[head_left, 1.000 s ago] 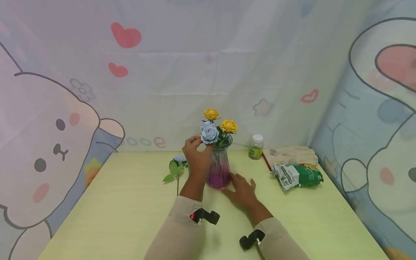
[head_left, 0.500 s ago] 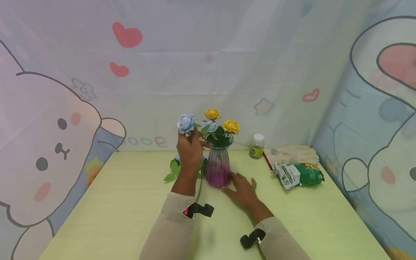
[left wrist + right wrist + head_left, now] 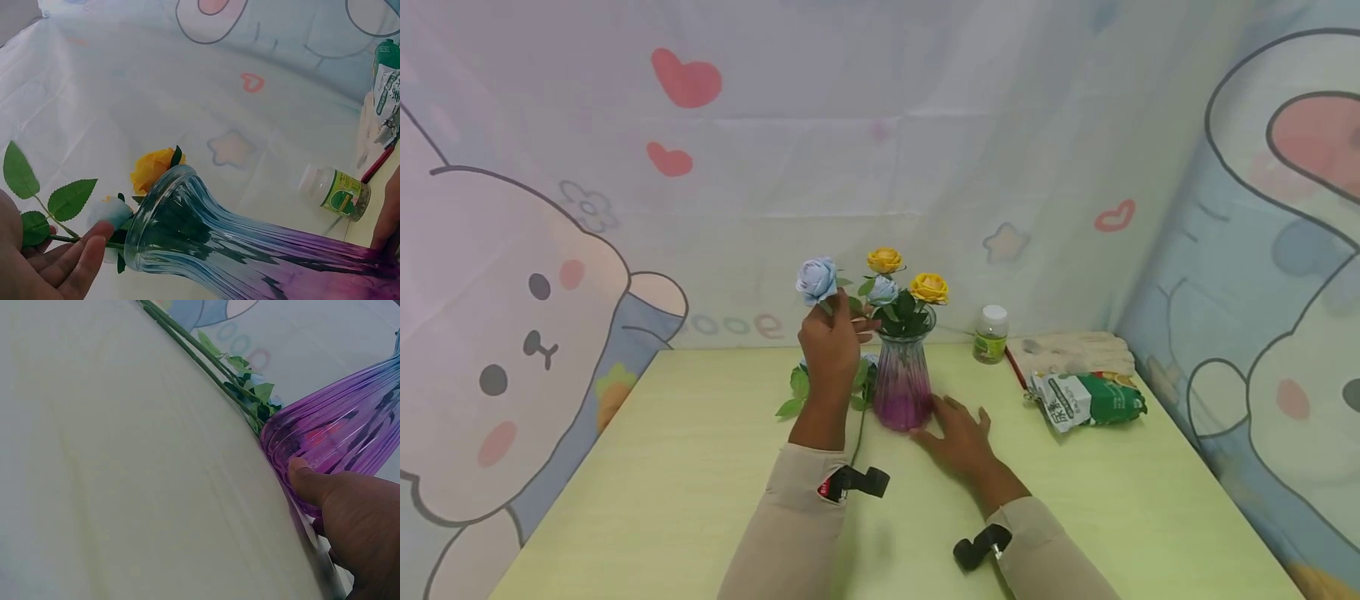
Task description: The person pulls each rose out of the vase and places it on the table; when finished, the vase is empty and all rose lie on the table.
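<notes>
Nearest, the right hand (image 3: 957, 448), loosely spread, is being rested with thumb and fingertip against the base of the purple-tinted glass vase (image 3: 904, 392), which is standing upright on the surface (image 3: 700, 500), two yellow roses (image 3: 929, 288) and a single blue rose (image 3: 882, 291) being held in it. Just left of its mouth, a further blue rose (image 3: 817, 279) is being pinched by its stem in the left hand (image 3: 830, 342); whether the stem's tip is inside cannot be told. An insertion is apparently being attempted, a careful downward feed being called for next. Farther back, a white-capped jar (image 3: 990, 337) is standing.
</notes>
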The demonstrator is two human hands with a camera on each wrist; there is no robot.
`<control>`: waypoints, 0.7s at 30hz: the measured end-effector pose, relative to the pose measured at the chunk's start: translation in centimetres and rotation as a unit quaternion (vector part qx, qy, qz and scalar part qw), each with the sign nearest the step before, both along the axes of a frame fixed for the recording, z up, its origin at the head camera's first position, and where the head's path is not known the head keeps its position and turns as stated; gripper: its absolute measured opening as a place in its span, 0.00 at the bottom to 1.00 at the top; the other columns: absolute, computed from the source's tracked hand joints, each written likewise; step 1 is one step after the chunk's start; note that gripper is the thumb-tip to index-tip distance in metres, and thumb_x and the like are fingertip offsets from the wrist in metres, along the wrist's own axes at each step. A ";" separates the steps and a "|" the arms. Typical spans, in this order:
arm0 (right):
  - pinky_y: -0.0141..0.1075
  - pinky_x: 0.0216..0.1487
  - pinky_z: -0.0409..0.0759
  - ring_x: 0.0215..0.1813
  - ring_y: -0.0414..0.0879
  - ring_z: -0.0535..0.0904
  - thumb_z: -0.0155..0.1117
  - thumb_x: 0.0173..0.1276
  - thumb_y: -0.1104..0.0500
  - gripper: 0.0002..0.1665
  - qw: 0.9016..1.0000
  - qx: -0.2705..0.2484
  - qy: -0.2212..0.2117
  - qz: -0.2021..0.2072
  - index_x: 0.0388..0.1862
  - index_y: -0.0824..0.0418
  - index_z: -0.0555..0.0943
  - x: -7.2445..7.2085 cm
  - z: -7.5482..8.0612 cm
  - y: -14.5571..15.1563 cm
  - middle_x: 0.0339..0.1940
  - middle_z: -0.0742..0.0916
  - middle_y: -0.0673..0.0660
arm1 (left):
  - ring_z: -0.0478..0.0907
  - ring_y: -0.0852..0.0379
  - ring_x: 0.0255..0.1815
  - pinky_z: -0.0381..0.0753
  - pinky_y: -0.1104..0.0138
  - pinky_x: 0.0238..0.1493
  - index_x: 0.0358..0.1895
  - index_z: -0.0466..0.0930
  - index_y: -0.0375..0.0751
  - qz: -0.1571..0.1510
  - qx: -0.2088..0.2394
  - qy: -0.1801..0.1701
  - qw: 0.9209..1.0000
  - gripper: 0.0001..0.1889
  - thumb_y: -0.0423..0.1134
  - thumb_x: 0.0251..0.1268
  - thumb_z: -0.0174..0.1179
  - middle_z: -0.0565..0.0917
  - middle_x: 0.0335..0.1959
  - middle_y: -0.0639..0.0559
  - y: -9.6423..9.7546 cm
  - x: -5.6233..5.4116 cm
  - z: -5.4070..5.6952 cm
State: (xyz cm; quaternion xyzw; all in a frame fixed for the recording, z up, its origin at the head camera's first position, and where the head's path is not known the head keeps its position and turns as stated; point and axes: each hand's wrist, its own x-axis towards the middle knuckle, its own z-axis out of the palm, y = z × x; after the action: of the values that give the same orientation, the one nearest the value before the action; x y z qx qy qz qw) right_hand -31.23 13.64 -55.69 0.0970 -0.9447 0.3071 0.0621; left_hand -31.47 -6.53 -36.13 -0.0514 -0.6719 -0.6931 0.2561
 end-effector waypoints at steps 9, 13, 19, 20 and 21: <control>0.79 0.83 0.43 0.87 0.61 0.68 0.68 0.77 0.35 0.48 1.000 0.002 0.002 -0.003 0.86 0.57 0.69 0.1 0.1 -0.1 0.80 0.81 0.61 | 0.95 0.37 0.44 0.94 0.64 0.46 0.56 0.75 0.34 -0.065 0.046 0.038 0.996 0.12 0.42 0.88 0.57 0.90 0.48 0.23 -0.6 0.3 0.6; 0.79 0.83 0.43 0.87 0.60 0.67 0.68 0.78 0.34 0.48 1.000 0.004 0.002 -0.002 0.86 0.56 0.69 0.0 0.0 0.0 0.80 0.81 0.60 | 0.96 0.47 0.41 0.94 0.63 0.50 0.48 0.72 0.39 -0.095 0.084 0.043 0.991 0.08 0.27 0.80 0.63 0.89 0.51 0.22 -1.3 0.3 0.6; 0.79 0.83 0.43 0.87 0.60 0.68 0.68 0.78 0.35 0.48 1.000 0.004 0.009 0.000 0.86 0.56 0.69 -0.1 -0.1 0.0 0.79 0.82 0.60 | 0.95 0.57 0.37 0.93 0.66 0.44 0.39 0.77 0.39 -0.101 0.124 0.054 0.986 0.09 0.23 0.79 0.62 0.88 0.56 0.22 -1.9 0.4 0.4; 0.79 0.83 0.43 0.87 0.60 0.68 0.68 0.78 0.35 0.47 1.000 0.003 0.009 0.000 0.86 0.57 0.69 0.0 -0.1 0.0 0.79 0.82 0.60 | 0.95 0.58 0.37 0.93 0.67 0.43 0.38 0.80 0.37 -0.095 0.124 0.053 0.986 0.07 0.24 0.79 0.63 0.89 0.56 0.25 -1.9 0.4 0.3; 0.79 0.83 0.43 0.87 0.61 0.68 0.68 0.78 0.36 0.47 1.000 0.004 0.008 0.001 0.86 0.57 0.69 0.0 -0.1 0.0 0.79 0.82 0.60 | 0.94 0.58 0.38 0.91 0.68 0.43 0.38 0.83 0.34 -0.089 0.120 0.051 0.987 0.06 0.24 0.78 0.63 0.90 0.56 0.28 -1.9 0.4 0.3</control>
State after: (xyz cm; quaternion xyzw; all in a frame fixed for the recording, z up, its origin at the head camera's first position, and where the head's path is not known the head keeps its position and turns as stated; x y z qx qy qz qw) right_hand -31.24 13.69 -55.78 0.1005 -0.9451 0.3029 0.0695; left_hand -31.03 -8.47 -35.86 -0.1155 -0.5625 -0.7852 0.2318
